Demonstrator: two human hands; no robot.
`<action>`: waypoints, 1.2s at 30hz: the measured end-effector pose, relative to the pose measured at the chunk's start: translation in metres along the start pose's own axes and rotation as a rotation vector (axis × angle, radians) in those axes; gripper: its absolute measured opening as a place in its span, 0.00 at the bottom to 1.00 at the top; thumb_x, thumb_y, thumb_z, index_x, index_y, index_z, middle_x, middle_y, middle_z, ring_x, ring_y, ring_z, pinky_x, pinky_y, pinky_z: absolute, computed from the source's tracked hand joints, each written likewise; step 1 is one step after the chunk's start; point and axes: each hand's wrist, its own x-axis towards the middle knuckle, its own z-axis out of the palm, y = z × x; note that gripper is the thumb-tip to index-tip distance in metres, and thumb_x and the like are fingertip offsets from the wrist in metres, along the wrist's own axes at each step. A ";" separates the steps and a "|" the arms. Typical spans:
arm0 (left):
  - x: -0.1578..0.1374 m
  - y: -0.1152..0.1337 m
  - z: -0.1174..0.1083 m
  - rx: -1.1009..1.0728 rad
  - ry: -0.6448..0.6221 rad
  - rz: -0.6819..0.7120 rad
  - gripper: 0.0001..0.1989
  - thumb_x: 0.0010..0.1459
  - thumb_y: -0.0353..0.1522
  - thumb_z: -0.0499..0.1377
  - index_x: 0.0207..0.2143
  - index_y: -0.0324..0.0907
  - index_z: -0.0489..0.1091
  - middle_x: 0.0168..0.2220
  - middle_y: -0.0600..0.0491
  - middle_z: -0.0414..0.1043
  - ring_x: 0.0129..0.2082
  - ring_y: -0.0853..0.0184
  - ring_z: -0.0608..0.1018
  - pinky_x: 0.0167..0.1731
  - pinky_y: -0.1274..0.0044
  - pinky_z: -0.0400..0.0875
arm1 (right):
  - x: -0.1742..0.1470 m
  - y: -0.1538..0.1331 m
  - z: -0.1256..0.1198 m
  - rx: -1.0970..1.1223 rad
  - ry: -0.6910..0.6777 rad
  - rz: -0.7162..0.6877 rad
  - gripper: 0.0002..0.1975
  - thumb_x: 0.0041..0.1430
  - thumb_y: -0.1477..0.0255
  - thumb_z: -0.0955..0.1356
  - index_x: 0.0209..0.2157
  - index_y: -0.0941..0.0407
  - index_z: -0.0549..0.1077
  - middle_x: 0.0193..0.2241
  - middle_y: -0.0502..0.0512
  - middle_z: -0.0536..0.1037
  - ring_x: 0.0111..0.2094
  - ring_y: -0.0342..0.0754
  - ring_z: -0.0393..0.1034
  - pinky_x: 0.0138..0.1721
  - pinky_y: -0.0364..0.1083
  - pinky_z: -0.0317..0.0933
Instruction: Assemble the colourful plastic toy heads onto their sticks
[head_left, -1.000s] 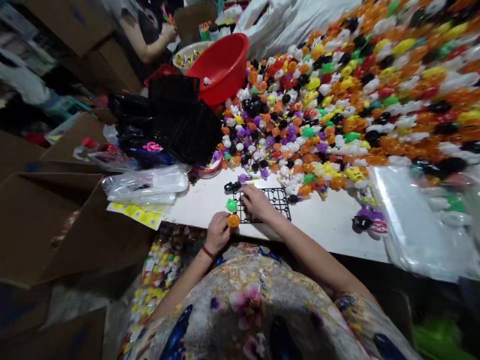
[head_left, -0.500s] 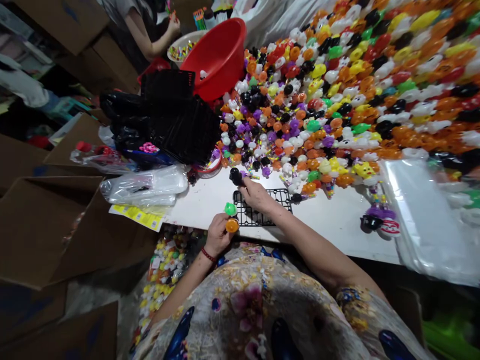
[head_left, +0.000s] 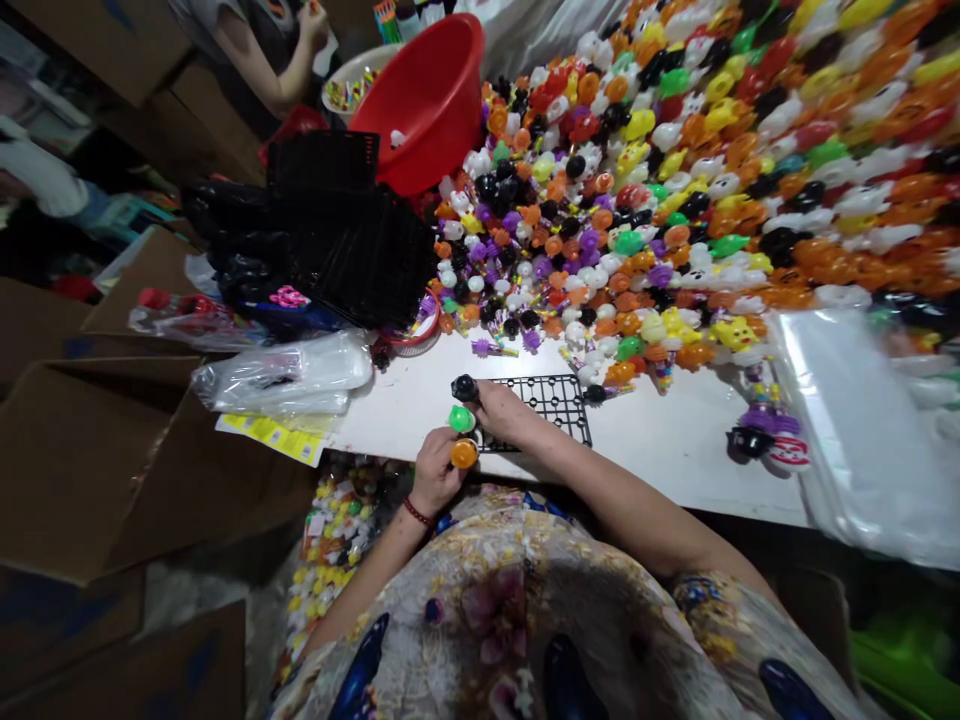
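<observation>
Left hand: clamping orange toy, green toy
Right hand: pinching black toy, grid's left
Bunching: likely; needs left eased

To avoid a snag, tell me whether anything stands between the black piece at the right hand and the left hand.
In this view, the green piece sits between the black piece and the left hand, above the orange piece. Nothing else visible intervenes.
</observation>
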 end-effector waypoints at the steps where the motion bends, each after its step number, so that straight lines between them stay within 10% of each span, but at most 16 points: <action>1: 0.000 0.000 0.000 0.005 0.000 -0.002 0.08 0.64 0.34 0.54 0.32 0.43 0.70 0.32 0.49 0.75 0.34 0.65 0.76 0.33 0.73 0.71 | 0.000 0.001 0.001 -0.022 -0.009 -0.021 0.09 0.63 0.75 0.64 0.44 0.59 0.73 0.41 0.61 0.79 0.41 0.50 0.73 0.42 0.45 0.62; 11: -0.002 -0.003 -0.005 -0.053 0.012 0.024 0.04 0.61 0.33 0.58 0.35 0.42 0.70 0.32 0.51 0.74 0.33 0.65 0.75 0.31 0.75 0.70 | -0.006 -0.008 0.012 -0.084 -0.001 -0.068 0.08 0.60 0.79 0.66 0.42 0.59 0.73 0.40 0.58 0.77 0.41 0.49 0.71 0.44 0.46 0.64; 16: -0.002 -0.011 0.000 -0.052 0.065 0.066 0.04 0.59 0.34 0.60 0.35 0.44 0.71 0.31 0.52 0.73 0.32 0.64 0.75 0.31 0.74 0.70 | -0.058 0.029 -0.008 -0.016 0.358 -0.201 0.17 0.64 0.75 0.64 0.55 0.55 0.68 0.52 0.60 0.72 0.53 0.50 0.66 0.55 0.49 0.62; 22: -0.001 -0.008 -0.001 -0.041 0.061 0.061 0.03 0.58 0.33 0.61 0.32 0.44 0.71 0.30 0.52 0.74 0.32 0.63 0.76 0.33 0.73 0.72 | -0.185 0.107 -0.083 -0.476 0.695 0.424 0.24 0.58 0.80 0.63 0.56 0.56 0.72 0.50 0.66 0.71 0.50 0.59 0.63 0.52 0.57 0.62; 27: -0.001 -0.008 0.000 0.000 0.075 0.072 0.03 0.57 0.33 0.62 0.33 0.44 0.72 0.32 0.51 0.74 0.34 0.62 0.76 0.33 0.73 0.71 | -0.220 0.141 -0.120 -0.685 0.621 0.693 0.21 0.57 0.80 0.61 0.49 0.55 0.77 0.44 0.67 0.74 0.44 0.60 0.61 0.45 0.55 0.56; 36: -0.002 -0.001 -0.006 -0.088 0.042 0.005 0.03 0.59 0.33 0.60 0.35 0.43 0.72 0.32 0.52 0.75 0.34 0.64 0.78 0.33 0.74 0.74 | -0.184 0.137 -0.121 -0.653 0.447 0.473 0.14 0.58 0.77 0.63 0.44 0.58 0.75 0.41 0.66 0.74 0.44 0.59 0.66 0.44 0.52 0.56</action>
